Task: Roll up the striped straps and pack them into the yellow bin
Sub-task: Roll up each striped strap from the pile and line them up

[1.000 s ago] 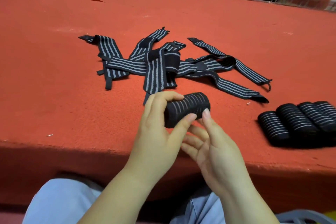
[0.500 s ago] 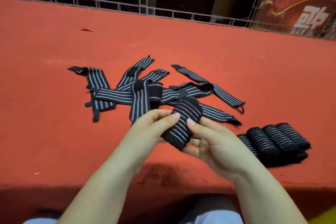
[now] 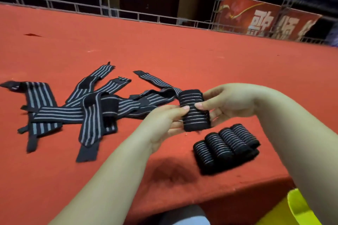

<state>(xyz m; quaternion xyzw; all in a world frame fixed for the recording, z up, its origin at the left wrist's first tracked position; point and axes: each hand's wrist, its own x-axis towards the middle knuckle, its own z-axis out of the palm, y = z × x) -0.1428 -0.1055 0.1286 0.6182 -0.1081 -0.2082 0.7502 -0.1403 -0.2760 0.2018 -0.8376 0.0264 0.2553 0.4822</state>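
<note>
A rolled black strap with grey stripes (image 3: 194, 113) stands upright in the air above the red table. My left hand (image 3: 165, 122) pinches its left side and my right hand (image 3: 225, 105) grips its right side. Just below it, several finished rolls (image 3: 225, 147) lie side by side on the table near the front edge. A heap of unrolled striped straps (image 3: 87, 111) is spread out on the left. A corner of the yellow bin (image 3: 297, 210) shows at the bottom right, below the table edge.
The red felt table (image 3: 182, 56) stretches far back to a metal rail (image 3: 128, 14). A red banner (image 3: 265, 18) hangs behind at the right. My lap shows below the table's front edge (image 3: 210, 195).
Both hands have carried the rolled strap to the right and turned it upright, so it now hovers above the row of finished rolls. The view has swung right, and the yellow bin has come into sight.
</note>
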